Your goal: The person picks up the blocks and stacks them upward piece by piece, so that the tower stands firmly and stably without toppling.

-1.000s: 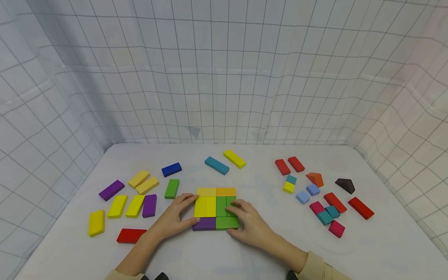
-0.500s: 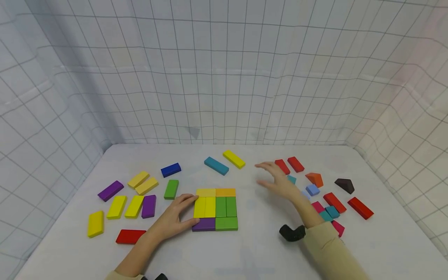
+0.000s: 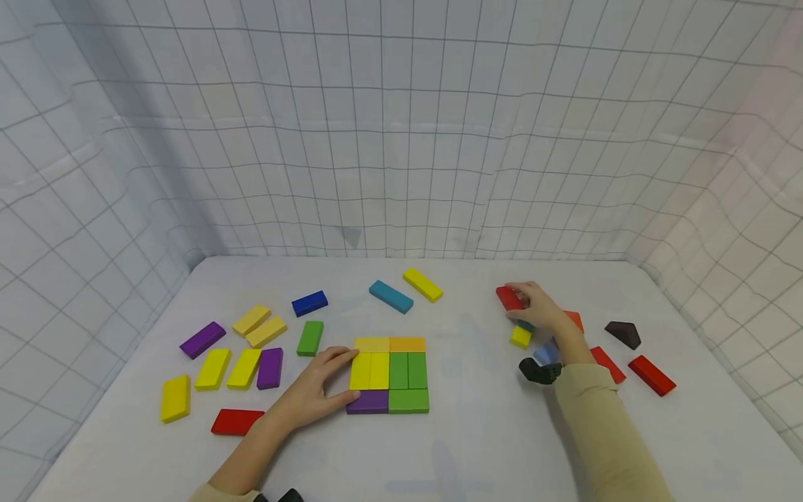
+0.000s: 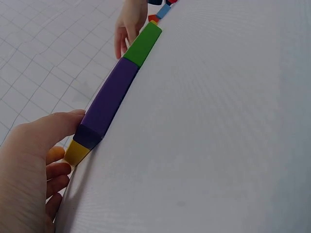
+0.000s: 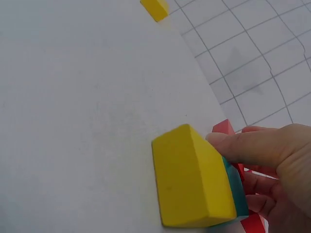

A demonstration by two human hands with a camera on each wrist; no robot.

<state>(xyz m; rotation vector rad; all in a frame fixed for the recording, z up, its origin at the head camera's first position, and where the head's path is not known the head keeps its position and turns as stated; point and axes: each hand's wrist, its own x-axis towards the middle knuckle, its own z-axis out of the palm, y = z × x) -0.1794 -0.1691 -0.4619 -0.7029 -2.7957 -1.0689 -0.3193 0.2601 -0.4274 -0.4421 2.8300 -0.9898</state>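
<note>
In the head view a flat rectangle of blocks lies in front of me, with yellow blocks (image 3: 369,371), green blocks (image 3: 408,371), an orange block (image 3: 408,344) and a purple block (image 3: 367,402). My left hand (image 3: 314,392) rests at its left edge, index fingertip by the yellow and thumb touching the purple block's end. At the right, my right hand (image 3: 536,307) pinches a red block (image 3: 507,298) on the table between thumb and fingers. Close below that thumb, a yellow cube (image 5: 187,182) sits against a teal cube (image 5: 235,187); the hand partly hides another red block.
Loose yellow, purple, green and blue blocks lie at the left, with a red block (image 3: 236,422) near my left forearm. A teal block (image 3: 391,297) and yellow block (image 3: 423,285) lie farther back. A dark brown block (image 3: 623,335) is at the right. Gridded cloth walls (image 3: 401,139) surround the table.
My right hand has left the green blocks, swung right and back over the table, and closed on the red block. My left hand has stayed at the rectangle's edge.
</note>
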